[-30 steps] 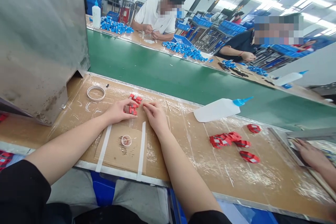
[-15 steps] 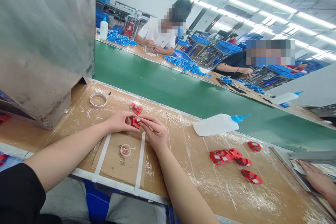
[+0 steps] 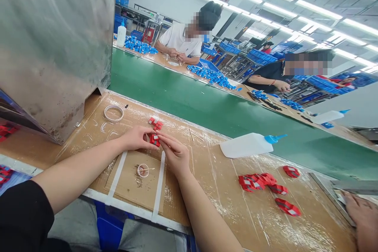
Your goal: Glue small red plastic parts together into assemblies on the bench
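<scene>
Where the two hands meet at the middle of the bench, a small red plastic part (image 3: 154, 139) is pinched between them: the left hand (image 3: 136, 138) grasps it from nine o'clock with thumb and forefinger, and the right hand (image 3: 175, 152) closes on it from three o'clock with its fingertips. Any marking on the part is too small to read.

Just beyond the grip, at twelve o'clock, a few loose red parts (image 3: 156, 123) lie on the taped cardboard bench top (image 3: 203, 157). At six o'clock of the hands a small clear ring (image 3: 143, 170) sits on a cardboard patch framed by white tape strips (image 3: 159, 183). At ten o'clock lies a white tape ring (image 3: 113, 113), near the foot of a stained metal housing (image 3: 56, 47).

At three o'clock a white squeeze bottle (image 3: 248, 145) with a blue nozzle lies on its side, and past it, toward four o'clock, a scatter of red parts (image 3: 267, 185). Another person's hand (image 3: 362, 216) rests at the far right edge.

At twelve o'clock runs a green conveyor belt (image 3: 206, 102); across it two seated people work among piles of blue parts (image 3: 209, 75). No writing is legible anywhere.
</scene>
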Demonstrator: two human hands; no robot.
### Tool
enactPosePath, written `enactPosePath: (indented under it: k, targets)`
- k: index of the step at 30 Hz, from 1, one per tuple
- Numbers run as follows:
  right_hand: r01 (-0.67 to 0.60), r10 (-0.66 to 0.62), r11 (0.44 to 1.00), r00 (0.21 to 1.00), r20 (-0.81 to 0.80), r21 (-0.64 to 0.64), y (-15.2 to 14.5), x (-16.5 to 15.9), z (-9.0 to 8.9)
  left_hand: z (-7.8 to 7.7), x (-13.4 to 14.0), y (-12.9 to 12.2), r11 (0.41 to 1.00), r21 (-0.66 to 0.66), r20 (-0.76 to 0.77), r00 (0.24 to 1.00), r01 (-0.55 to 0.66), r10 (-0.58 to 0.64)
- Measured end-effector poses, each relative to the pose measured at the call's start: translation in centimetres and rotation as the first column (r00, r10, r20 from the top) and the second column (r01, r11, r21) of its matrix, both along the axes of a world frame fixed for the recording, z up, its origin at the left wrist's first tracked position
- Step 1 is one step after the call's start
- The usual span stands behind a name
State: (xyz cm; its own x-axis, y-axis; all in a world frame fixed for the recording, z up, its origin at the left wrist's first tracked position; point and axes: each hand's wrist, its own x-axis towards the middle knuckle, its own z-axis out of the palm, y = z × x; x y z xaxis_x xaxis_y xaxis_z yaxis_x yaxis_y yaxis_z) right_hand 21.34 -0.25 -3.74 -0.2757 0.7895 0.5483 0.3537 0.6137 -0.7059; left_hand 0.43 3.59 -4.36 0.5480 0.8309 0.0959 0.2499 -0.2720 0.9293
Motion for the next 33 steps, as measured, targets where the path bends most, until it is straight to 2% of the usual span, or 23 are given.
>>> enactPosePath:
  k: [8,13,15,19,21,24,27,33]
  targets:
    - [0.007,-0.004,0.995,1.000,-0.027,0.102,-0.3,-0.1,0.3,0.3,0.0,-0.3,0.999,-0.045,0.007,1.000,0.019,-0.019]
    - [0.017,-0.018,0.990,1.000,0.005,0.141,-0.4,-0.1,0.2,0.5,-0.1,-0.3,0.994,-0.090,0.075,0.996,0.061,-0.054]
    - [-0.020,0.015,0.989,0.999,0.033,0.148,-0.3,0.2,0.3,0.6,-0.1,-0.3,0.988,-0.116,0.107,0.990,0.099,-0.086]
    - [-0.197,0.178,0.965,0.977,0.117,0.176,-0.1,1.0,0.7,1.0,-0.3,-0.4,0.974,-0.158,0.189,0.973,0.164,-0.133]
    - [-0.240,0.215,0.956,0.964,0.155,0.168,-0.1,1.1,0.7,1.1,-0.4,-0.3,0.964,-0.194,0.211,0.967,0.183,-0.141]
    - [-0.228,0.201,0.962,0.963,0.178,0.148,0.1,0.8,0.4,1.3,-0.5,-0.3,0.943,-0.240,0.229,0.957,0.231,-0.176]
    - [-0.210,0.182,0.968,0.965,0.188,0.139,0.4,0.3,0.2,1.4,-0.4,-0.2,0.935,-0.220,0.204,0.950,0.280,-0.236]
    - [-0.145,0.074,0.950,0.965,0.250,0.277,1.2,0.1,0.5,1.8,-0.4,0.1,0.923,-0.266,0.101,0.960,0.279,-0.261]
